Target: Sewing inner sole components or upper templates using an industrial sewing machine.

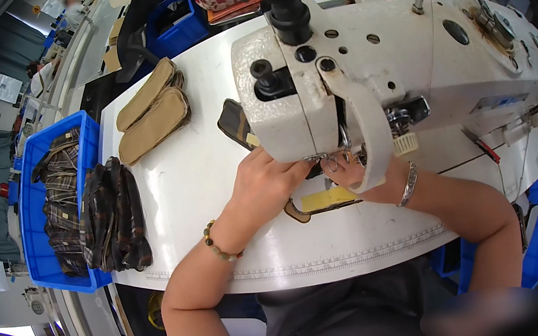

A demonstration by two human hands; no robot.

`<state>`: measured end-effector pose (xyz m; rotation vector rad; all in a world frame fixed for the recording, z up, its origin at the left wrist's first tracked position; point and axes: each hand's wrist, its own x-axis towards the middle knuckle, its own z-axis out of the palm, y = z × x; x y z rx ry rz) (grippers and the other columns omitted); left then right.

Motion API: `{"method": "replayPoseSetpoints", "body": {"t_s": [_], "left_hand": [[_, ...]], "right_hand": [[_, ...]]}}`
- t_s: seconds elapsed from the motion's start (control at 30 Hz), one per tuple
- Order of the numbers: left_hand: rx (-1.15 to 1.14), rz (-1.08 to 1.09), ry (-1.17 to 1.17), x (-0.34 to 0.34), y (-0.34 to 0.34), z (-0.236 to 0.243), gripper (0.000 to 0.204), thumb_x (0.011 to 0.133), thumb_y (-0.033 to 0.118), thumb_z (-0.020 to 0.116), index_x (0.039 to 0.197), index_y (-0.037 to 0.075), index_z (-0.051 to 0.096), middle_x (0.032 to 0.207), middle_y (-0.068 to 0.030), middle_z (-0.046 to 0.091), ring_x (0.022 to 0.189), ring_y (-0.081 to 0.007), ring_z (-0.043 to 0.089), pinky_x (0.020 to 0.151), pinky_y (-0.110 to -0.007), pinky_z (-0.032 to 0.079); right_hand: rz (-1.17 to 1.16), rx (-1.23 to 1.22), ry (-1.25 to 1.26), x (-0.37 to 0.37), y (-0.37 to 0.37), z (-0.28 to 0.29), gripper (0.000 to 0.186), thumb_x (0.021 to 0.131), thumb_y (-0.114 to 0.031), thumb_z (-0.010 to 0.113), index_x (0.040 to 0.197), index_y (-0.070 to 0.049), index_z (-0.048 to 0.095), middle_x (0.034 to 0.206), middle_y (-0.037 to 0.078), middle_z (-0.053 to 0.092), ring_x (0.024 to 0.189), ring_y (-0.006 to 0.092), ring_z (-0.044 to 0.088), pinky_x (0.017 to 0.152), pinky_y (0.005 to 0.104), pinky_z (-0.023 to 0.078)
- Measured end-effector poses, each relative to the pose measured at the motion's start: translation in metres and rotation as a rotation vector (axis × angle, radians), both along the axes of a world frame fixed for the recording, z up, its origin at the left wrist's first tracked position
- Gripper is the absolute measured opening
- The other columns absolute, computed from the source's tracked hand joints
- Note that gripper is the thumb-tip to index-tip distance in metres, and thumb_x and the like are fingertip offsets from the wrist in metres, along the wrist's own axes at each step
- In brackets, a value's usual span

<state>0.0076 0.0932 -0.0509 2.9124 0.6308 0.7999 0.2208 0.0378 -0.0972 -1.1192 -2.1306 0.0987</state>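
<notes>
The left hand [266, 186] has its fingers bunched together. The right hand [346, 174] is near it, at three o'clock, its fingers partly hidden by the sewing machine [282, 117]. A brown-edged cloth piece [297, 214] with a yellow strip [326, 198] lies at six o'clock from the fingertips. I cannot tell if they pinch it.

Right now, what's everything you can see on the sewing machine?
The sewing machine is off-white and looks hard, with dark specks. A ridged black post stands on top; a curved white piece hangs by a ribbed cream dial. It sits on the white table, its long body stretching right. The left hand and right hand are low by its left end; whether they touch it is unclear.
</notes>
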Motion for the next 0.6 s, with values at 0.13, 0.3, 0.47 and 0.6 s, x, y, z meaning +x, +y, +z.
{"method": "replayPoseSetpoints", "body": {"t_s": [0.13,0.3,0.47,0.6], "left_hand": [[0.101,0.013,0.096,0.001,-0.006,0.01,0.022,0.068,0.012,0.068,0.089,0.009,0.074,0.089,-0.0001,0.067,0.086,-0.02,0.064,0.074,-0.031,0.054],[0.199,0.002,0.247,-0.003,-0.007,0.006,0.036,0.071,0.024,0.074,0.105,0.012,0.072,0.087,0.0007,0.068,0.068,-0.0112,0.062,0.054,-0.028,0.048],[0.106,0.058,0.215,0.003,-0.014,0.011,0.027,0.071,0.01,0.067,0.096,0.009,0.074,0.082,0.0007,0.061,0.081,-0.0185,0.062,0.068,-0.03,0.052],[0.099,0.058,0.229,0.003,-0.015,0.013,0.027,0.07,0.01,0.067,0.096,0.008,0.074,0.082,0.0007,0.061,0.081,-0.0182,0.061,0.068,-0.03,0.051]], "right_hand": [[-0.042,-0.13,-0.067,-0.004,-0.014,0.012,0.012,0.087,-0.018,0.059,0.086,-0.007,0.065,0.067,0.007,0.065,0.062,0.0262,0.066,0.054,0.0379,0.051],[-0.062,-0.158,-0.126,-0.003,-0.018,0.016,0.013,0.087,-0.016,0.054,0.083,-0.007,0.063,0.067,0.009,0.065,0.062,0.0272,0.065,0.054,0.0389,0.051],[-0.052,-0.112,-0.105,-0.001,-0.02,0.013,0.011,0.084,-0.016,0.057,0.083,-0.008,0.064,0.066,0.008,0.064,0.061,0.026,0.065,0.053,0.0387,0.05],[-0.041,-0.068,-0.088,-0.001,-0.021,0.012,0.01,0.081,-0.016,0.06,0.084,-0.008,0.064,0.066,0.007,0.063,0.06,0.025,0.064,0.052,0.0386,0.05]]}}
